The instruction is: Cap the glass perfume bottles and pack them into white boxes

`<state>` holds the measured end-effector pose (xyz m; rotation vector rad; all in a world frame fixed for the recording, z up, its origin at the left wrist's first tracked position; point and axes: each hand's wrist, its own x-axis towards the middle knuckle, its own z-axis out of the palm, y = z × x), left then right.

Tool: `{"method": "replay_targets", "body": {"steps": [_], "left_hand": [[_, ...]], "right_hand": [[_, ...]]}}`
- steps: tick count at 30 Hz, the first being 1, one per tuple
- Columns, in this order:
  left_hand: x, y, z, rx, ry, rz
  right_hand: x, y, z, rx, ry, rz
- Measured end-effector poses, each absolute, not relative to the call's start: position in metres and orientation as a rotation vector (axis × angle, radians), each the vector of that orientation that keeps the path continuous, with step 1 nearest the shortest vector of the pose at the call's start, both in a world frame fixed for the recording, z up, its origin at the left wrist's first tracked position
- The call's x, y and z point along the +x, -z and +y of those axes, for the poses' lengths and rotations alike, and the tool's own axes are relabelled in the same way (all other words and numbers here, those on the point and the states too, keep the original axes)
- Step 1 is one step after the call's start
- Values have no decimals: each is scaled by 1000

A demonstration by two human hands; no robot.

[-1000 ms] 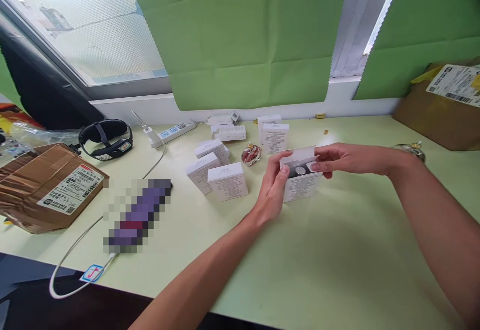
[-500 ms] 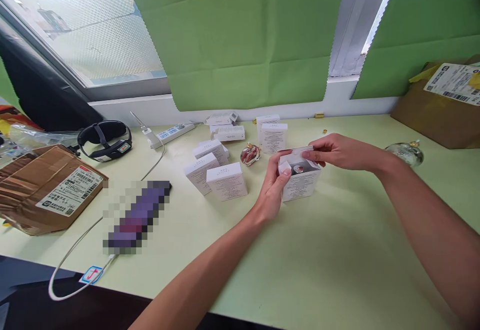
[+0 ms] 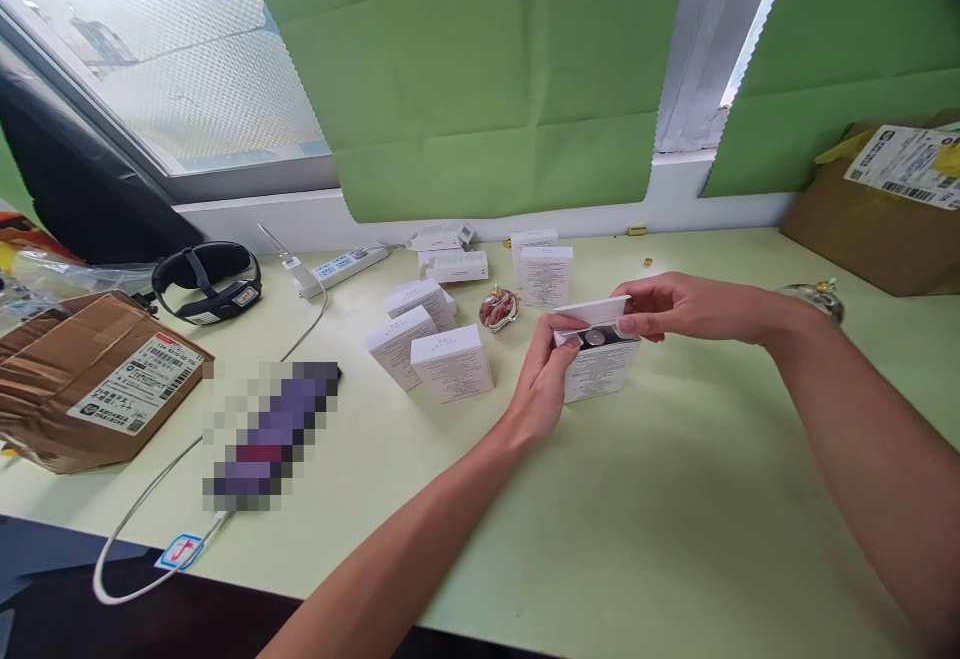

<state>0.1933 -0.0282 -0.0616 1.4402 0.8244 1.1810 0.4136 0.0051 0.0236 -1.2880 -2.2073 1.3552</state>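
Note:
A small white printed carton (image 3: pixel 600 371) stands upright on the table with its top flap (image 3: pixel 596 311) raised. Inside its mouth a round silvery top shows against a dark interior; the rest of the content is hidden. My left hand (image 3: pixel 541 376) is closed around the carton's left side, thumb at the front edge. At the right end of the flap, my right hand (image 3: pixel 660 309) pinches the card between thumb and fingers. Just left of the carton sits a round glass ornament-like bottle (image 3: pixel 499 309) with reddish content and a gold top.
Several white cartons (image 3: pixel 452 364) stand to the left and behind. A phone (image 3: pixel 277 434), power strip (image 3: pixel 349 267), black headset (image 3: pixel 208 282) and brown box (image 3: pixel 105 379) lie left. Another glass bottle (image 3: pixel 821 299), partly behind my right forearm, and a cardboard box (image 3: pixel 862 209) are right.
The carton's top flap has tilted further toward upright, showing its white face. My right hand has shifted slightly with it; my left hand keeps its hold.

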Motion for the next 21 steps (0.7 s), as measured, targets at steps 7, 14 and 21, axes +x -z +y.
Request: {"method": "replay_targets", "body": {"steps": [7, 14, 21], "left_hand": [[192, 63, -29, 1548, -1201, 808], [193, 64, -30, 1601, -1253, 842], [199, 63, -32, 1408, -1326, 698]], "right_hand": [[411, -22, 7, -1324, -1420, -2216], [412, -23, 6, -1335, -1365, -2208], [407, -33, 0, -1278, -1280, -2207]]}}
